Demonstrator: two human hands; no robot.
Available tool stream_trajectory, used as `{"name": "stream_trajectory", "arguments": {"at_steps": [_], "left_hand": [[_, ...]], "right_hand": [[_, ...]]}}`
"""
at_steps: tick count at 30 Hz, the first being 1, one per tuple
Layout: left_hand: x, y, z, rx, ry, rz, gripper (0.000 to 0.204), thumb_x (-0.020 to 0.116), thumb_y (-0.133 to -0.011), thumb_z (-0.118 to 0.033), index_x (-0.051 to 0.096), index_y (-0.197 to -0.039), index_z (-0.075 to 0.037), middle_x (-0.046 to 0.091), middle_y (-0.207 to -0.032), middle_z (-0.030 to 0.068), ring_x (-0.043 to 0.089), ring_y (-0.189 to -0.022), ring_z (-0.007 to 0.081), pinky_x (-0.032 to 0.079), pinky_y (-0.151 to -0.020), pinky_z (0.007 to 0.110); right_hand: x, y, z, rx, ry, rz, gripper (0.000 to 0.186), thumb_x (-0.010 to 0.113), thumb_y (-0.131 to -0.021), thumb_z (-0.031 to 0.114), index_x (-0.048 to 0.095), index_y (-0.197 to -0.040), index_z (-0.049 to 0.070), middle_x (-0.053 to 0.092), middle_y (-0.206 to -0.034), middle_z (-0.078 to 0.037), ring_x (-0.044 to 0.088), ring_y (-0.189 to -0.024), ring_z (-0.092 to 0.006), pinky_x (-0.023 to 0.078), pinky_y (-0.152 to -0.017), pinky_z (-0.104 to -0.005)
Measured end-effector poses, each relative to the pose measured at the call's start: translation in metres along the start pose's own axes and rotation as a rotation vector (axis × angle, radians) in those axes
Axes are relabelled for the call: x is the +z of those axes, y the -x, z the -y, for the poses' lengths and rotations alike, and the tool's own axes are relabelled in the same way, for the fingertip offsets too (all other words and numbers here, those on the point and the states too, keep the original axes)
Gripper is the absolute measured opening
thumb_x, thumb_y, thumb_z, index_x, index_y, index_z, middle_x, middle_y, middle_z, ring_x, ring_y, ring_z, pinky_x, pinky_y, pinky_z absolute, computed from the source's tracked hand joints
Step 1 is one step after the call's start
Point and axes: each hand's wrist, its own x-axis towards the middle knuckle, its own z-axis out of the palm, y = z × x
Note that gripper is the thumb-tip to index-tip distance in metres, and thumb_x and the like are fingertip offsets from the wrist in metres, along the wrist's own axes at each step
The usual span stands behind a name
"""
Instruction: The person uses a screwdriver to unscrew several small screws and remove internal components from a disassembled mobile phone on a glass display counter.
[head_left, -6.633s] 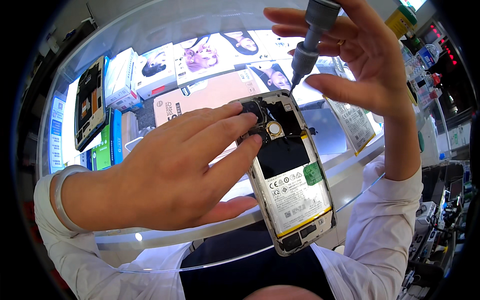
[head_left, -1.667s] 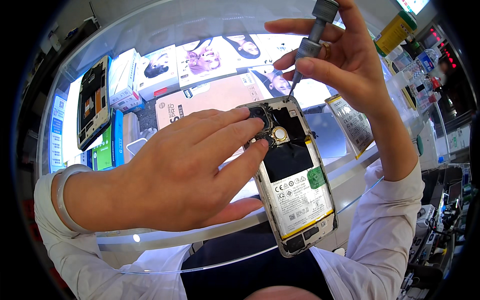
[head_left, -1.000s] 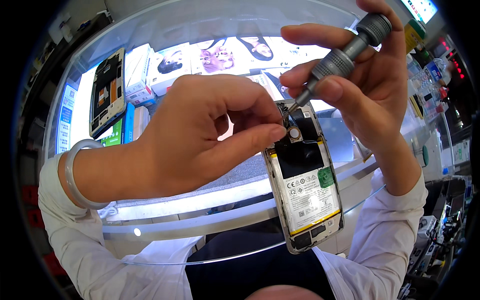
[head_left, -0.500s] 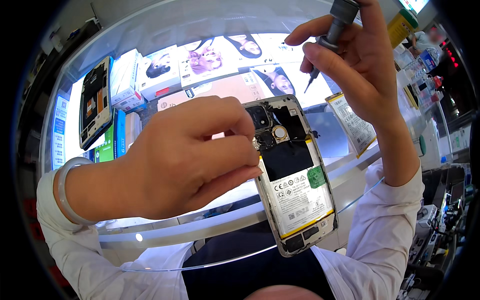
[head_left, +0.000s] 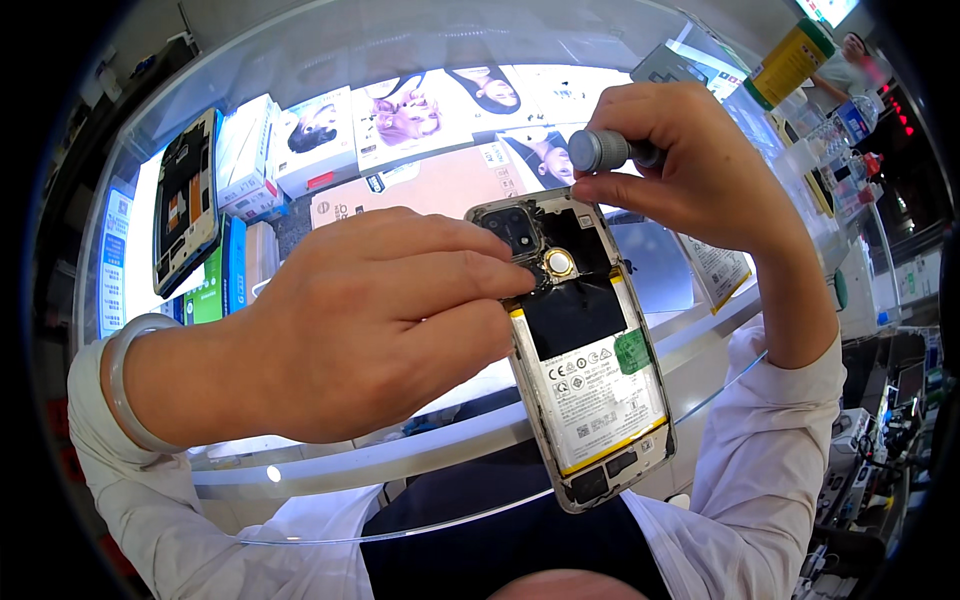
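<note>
Gripping a grey screwdriver (head_left: 600, 151), head view: right hand (head_left: 705, 170) is curled closed around it, thumb on one side, knob end poking out to the left; tip hidden. That hand sits just above the phone's (head_left: 648, 440) top edge. Left hand (head_left: 370, 325) has its fingers pressed together, fingertips at the camera block (head_left: 512, 230) and the upper left rim; thumb hidden, so cannot tell if it pinches anything. Phone is central, back off, insides up, top end leaning left, bottom end overlapping the counter's (head_left: 440, 462) front edge in view; cannot tell what supports it. White battery (head_left: 600, 415) in its lower half, green sticker (head_left: 632, 352) on that, black film (head_left: 572, 320) above, gold-rimmed disc (head_left: 559, 262) higher up. Loose battery (head_left: 716, 272) right of phone, partly behind the right forearm. Second opened phone (head_left: 186, 205) far left, near white boxes (head_left: 318, 140). Pink box (head_left: 425, 190) beyond the left hand. Yellow bottle (head_left: 790, 65), green cap, upper right.
</note>
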Motion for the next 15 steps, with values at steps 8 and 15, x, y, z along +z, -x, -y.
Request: {"name": "stream_trajectory", "arguments": {"at_steps": [8, 15], "left_hand": [[0.001, 0.0, 0.0, -0.003, -0.012, -0.012, 0.021, 0.081, -0.07, -0.008, 0.065, -0.083, -0.005, 0.071, -0.103, 0.0142, 0.07, -0.095, 0.0312, 0.056, -0.07, 0.037], [-0.001, 0.0, -0.001, -0.02, -0.011, -0.01, 0.02, 0.081, -0.071, -0.008, 0.065, -0.082, -0.006, 0.071, -0.103, 0.0132, 0.071, -0.094, 0.0304, 0.056, -0.069, 0.036]], "right_hand": [[0.012, 0.003, -0.007, -0.148, 0.079, 0.026, 0.019, 0.072, -0.076, 0.0, 0.061, -0.091, 0.0, 0.059, -0.078, -0.013, 0.058, -0.071, -0.0317, 0.045, -0.062, -0.0376], [0.009, 0.004, -0.008, -0.149, 0.071, 0.094, 0.017, 0.064, -0.082, 0.001, 0.057, -0.097, 0.0, 0.058, -0.083, -0.016, 0.057, -0.077, -0.0364, 0.045, -0.067, -0.0412]]}}
